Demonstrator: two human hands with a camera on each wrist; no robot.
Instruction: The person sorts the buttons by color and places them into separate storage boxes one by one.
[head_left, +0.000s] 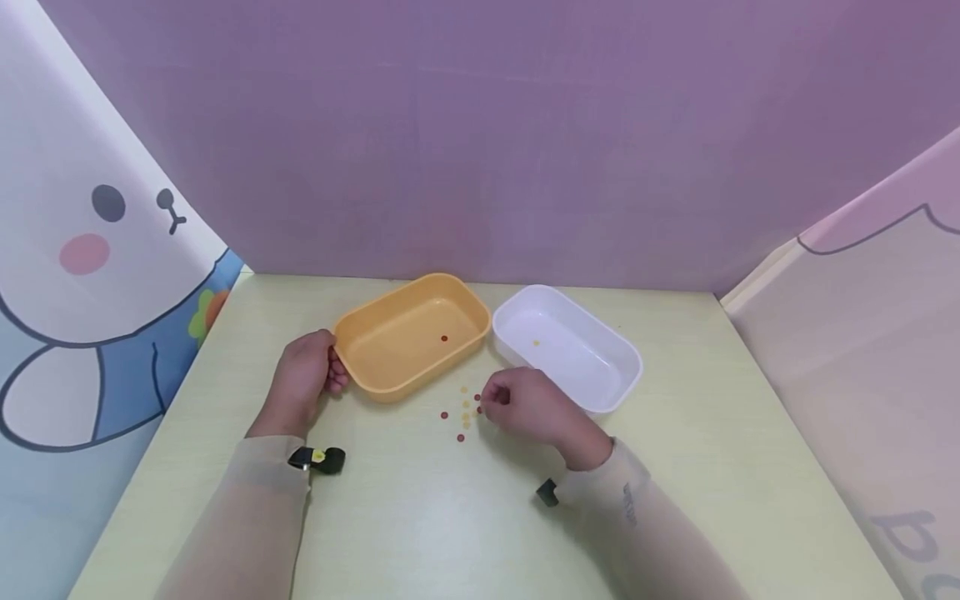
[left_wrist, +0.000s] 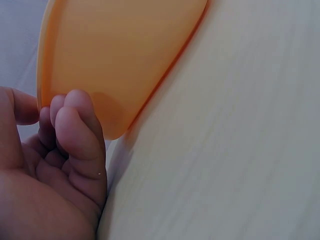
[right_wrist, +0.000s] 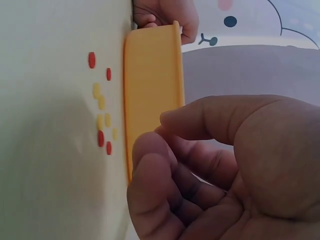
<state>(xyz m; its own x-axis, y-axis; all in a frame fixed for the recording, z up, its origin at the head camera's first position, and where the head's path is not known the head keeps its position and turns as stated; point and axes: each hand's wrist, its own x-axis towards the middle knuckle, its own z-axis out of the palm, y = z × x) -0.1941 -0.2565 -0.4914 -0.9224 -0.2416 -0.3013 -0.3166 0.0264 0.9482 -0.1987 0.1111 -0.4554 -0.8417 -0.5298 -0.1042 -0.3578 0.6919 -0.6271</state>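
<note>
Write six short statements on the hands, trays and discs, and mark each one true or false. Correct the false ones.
1. The right hand is nearer the white tray than the left hand is. True.
2. A red disc lies in the orange tray. True.
3. The disc in the white tray is also red. False: it is a yellow disc.
4. The left hand grips the white tray. False: it grips the orange tray.
5. Both red discs and yellow discs lie on the table. True.
6. In the head view, the white tray stands left of the orange tray. False: it stands to the right.
</note>
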